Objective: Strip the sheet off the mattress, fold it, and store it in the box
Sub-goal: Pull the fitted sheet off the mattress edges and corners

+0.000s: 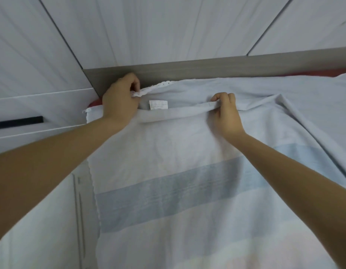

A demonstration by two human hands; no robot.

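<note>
A pale blue sheet with wide blue and pinkish stripes lies spread over the bed below me. My left hand pinches its white lace-trimmed far edge near the headboard corner. My right hand grips a folded hem of the same sheet a little to the right. Between the two hands a small white label shows on the cloth. A strip of red mattress peeks out beyond the sheet's far edge. No box is in view.
A grey wooden headboard runs across behind the sheet. White panelled cabinet fronts rise beyond it. At the left are white drawers with a black handle. The sheet's loose right part is bunched in folds.
</note>
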